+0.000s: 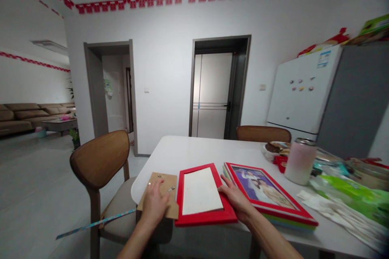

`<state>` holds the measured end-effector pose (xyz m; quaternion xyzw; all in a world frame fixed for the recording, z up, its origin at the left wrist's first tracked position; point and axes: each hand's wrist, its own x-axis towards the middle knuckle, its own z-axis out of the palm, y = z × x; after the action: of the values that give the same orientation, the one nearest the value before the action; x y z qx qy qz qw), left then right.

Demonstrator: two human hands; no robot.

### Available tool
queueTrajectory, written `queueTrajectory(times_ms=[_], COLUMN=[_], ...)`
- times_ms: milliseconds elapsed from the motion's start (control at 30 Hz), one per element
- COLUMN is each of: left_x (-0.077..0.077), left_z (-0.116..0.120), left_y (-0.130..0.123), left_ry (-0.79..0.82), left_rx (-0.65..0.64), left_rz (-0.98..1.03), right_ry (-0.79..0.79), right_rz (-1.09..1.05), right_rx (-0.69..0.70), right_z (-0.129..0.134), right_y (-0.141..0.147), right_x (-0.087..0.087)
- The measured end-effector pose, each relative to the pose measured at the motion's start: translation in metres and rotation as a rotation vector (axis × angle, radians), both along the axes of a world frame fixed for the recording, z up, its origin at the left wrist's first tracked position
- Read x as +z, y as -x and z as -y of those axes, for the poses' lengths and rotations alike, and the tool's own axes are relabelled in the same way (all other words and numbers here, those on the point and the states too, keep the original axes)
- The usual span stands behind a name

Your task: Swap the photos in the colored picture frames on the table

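A red picture frame lies at the table's near edge, with a white sheet sitting slightly askew inside it. My right hand grips the frame's right side, thumb over the red border. To the left is a brown backing board with small metal clips on it. My left hand rests on this board, fingers apart; its palm side is hidden. Right of my right hand, a red-framed photo of two people lies on top of a stack of frames, the lower ones partly covered.
A pink-white tumbler, a green plastic bag and white cloth gloves crowd the right of the white table. A patterned blue strip juts out at left, by a wooden chair. Another chair stands behind.
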<state>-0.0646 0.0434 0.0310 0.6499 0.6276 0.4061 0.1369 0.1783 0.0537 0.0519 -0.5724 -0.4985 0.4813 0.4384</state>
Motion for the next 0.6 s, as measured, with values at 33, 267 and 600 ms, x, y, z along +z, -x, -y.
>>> queueTrajectory(times_ms=[33,267,600], left_x=[0.004,0.033,0.014], left_z=[0.005,0.027,0.005], left_y=[-0.02,-0.106,-0.004], left_ry=[-0.029,-0.211,-0.148], left_rx=[-0.07,-0.479,-0.014], left_rz=[-0.001,-0.179,0.364], right_ry=[0.002,-0.084,-0.169], right_rz=[-0.074,-0.172,0.548], right_rx=[0.011,0.027,-0.081], right_z=[0.003,0.008,-0.007], right_y=[0.002,0.008,-0.015], right_x=[0.004,0.016,-0.014])
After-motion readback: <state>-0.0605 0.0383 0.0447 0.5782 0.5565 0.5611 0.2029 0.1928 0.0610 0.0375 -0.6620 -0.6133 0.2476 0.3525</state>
